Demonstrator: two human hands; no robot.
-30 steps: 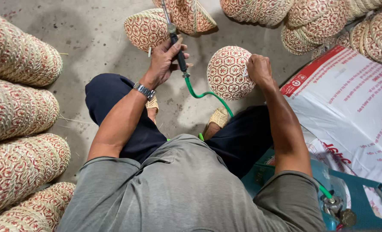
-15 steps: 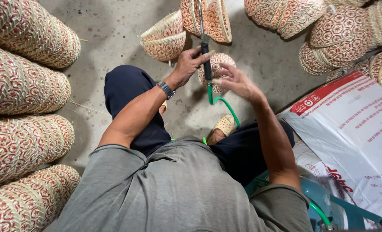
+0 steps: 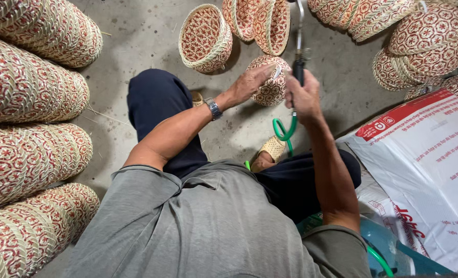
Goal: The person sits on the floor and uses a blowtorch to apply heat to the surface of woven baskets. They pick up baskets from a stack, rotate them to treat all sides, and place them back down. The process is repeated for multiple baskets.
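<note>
Basket (image 3: 269,85), small, woven red-and-cream, at 12 o'clock above knees; left hand (image 3: 247,85) cups its rim. Right hand (image 3: 303,95) clenched on nozzle tool (image 3: 298,64), green hose (image 3: 285,131) trailing toward 6. Basket likely light, springy, crushable; best gripped at rim.

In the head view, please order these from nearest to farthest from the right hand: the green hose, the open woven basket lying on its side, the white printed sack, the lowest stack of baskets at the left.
1. Green hose: just below the right hand.
2. Open red-and-cream woven basket: up and to the left, on the floor.
3. White printed plastic sack: to the right; close to the basket's rank.
4. Lowest stack of woven baskets: bottom-left corner.
</note>
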